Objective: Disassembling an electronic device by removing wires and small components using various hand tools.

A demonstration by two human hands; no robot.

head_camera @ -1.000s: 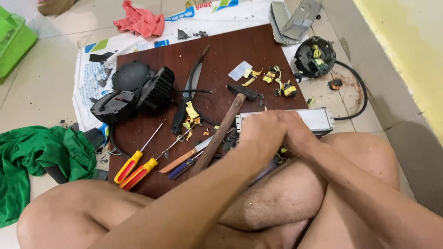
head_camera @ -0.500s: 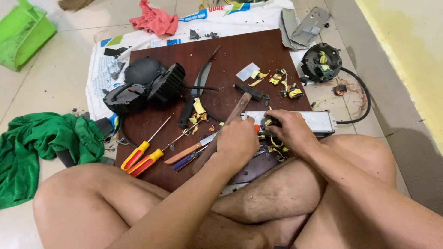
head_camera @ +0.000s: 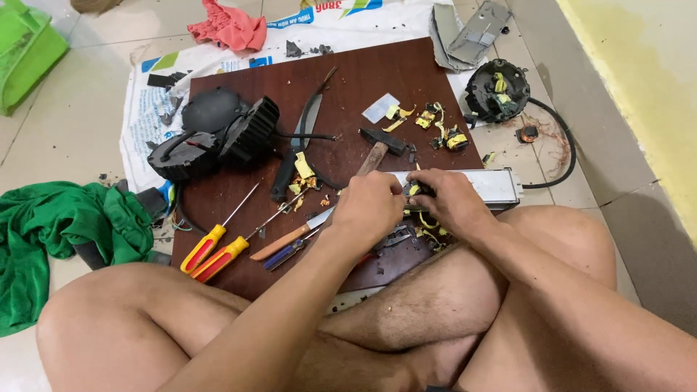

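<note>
While the left hand [head_camera: 372, 207] and right hand [head_camera: 444, 202] close together on a small black part wound with yellow tape [head_camera: 420, 192], it sits between them, steadied over the dark brown wooden board [head_camera: 377, 80]. A wooden-handled hammer [head_camera: 379, 147] lies just beyond the left hand, within easy reach.

I sit cross-legged on a tiled floor [head_camera: 65, 123] at home, an improvised repair spot: a brown board [head_camera: 377, 80] over printed sheeting [head_camera: 145, 109], screwdrivers [head_camera: 218, 250], a hammer [head_camera: 381, 145], stripped electrical parts around.
</note>
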